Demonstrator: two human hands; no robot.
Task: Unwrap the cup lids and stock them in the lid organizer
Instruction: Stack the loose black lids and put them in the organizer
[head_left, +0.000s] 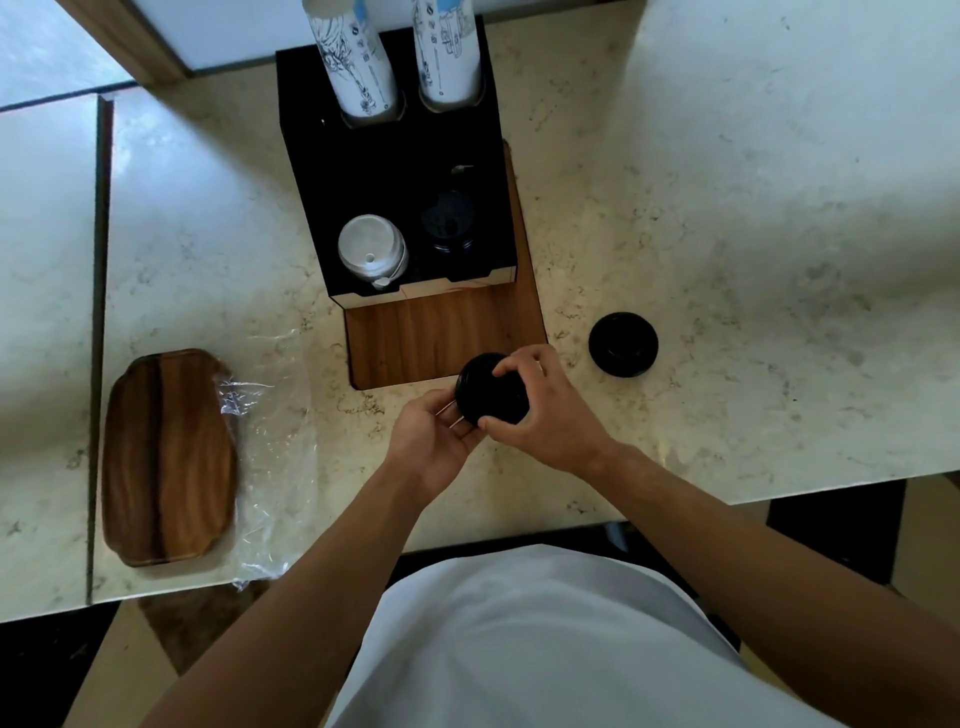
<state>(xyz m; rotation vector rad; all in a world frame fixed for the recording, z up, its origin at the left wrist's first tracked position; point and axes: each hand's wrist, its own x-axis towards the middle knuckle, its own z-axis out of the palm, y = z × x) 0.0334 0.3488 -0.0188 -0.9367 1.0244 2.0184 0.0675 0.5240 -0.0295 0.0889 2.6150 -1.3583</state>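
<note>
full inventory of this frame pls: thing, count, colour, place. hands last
lid organizer: 1, black, back centre of the counter, on the wooden board
cup stacks: 2, white with printed art, in the organizer's two rear slots
white lids: 1 stack, front left slot
black lids in slot: 1 stack, front right slot, dark and hard to count
wooden board: 1, brown, under and in front of the organizer
held black lids: 1 small stack, count unclear, between both hands
loose black lids: 1 lid or short stack, on the counter at right
wooden tray: 1, brown, left of the counter
plastic wrap: 1, clear, beside and partly under the tray
counter: 1, cream marble
left hand: holding the held lids
right hand: gripping the same lids
</note>
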